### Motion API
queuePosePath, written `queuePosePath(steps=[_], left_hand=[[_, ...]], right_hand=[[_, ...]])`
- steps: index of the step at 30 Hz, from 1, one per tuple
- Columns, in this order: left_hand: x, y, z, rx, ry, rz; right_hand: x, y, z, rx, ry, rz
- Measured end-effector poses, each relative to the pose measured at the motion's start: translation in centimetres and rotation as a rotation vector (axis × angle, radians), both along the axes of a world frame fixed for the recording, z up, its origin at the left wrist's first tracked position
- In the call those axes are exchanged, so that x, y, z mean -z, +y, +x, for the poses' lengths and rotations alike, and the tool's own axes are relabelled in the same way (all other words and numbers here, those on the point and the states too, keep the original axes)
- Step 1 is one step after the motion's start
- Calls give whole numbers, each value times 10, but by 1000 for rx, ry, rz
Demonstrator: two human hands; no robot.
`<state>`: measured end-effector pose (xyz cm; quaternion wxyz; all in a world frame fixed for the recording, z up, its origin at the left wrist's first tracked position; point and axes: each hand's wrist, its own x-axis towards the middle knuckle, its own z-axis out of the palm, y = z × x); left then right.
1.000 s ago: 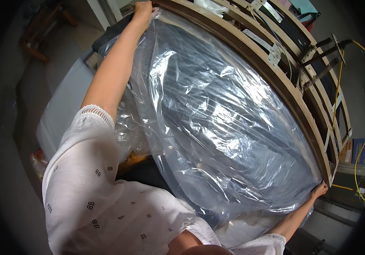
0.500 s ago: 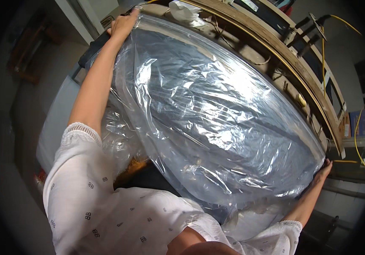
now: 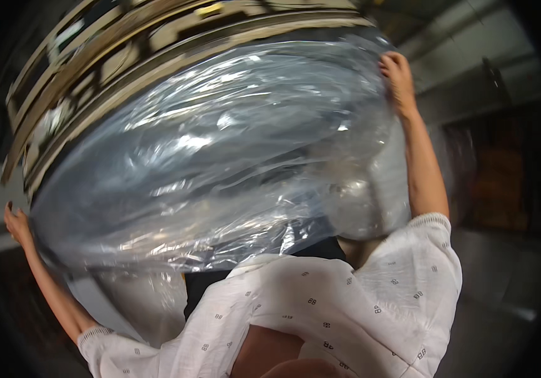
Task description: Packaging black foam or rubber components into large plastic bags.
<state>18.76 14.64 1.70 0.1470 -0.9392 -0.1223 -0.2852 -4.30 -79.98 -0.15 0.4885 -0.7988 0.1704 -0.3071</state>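
A large sheet of clear, wrinkled plastic film [image 3: 220, 135] spreads before me over something dark and flat, whose kind I cannot make out through the glare. At its far right corner, my right hand [image 3: 398, 79] has its fingers bent round the film's edge, closed on it. My left hand [image 3: 17, 225] is beside the sheet's left end, fingers apart and open; blur hides whether it touches the film. The film's near edge hangs close to my waist.
A long worktable with wooden rails [image 3: 88, 69] runs along the sheet's far side, smeared by motion. More crumpled clear plastic [image 3: 352, 205] bulges below the sheet at the right. Some pale plastic [image 3: 147, 299] hangs at the lower left.
My view has swung, so the table's rails now run to the upper left. My left hand has come off the far left corner and lowered; my right hand has risen to the far right corner.
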Motion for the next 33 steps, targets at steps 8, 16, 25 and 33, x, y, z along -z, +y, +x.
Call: queuePosePath(steps=[8, 16, 25, 33], left_hand=[[-17, -462, -94, 1124, 332, -573], [8, -448, -113, 1071, 412, -1035], [10, -205, -114, 746, 327, -575], [30, -197, -95, 719, 170, -646]], right_hand=[[15, -8, 2, -103, -12, -204], [8, -29, 6, 45, 262, -1042], [-11, 96, -1, -323, 96, -1146], [-39, 88, -33, -195, -44, -435]])
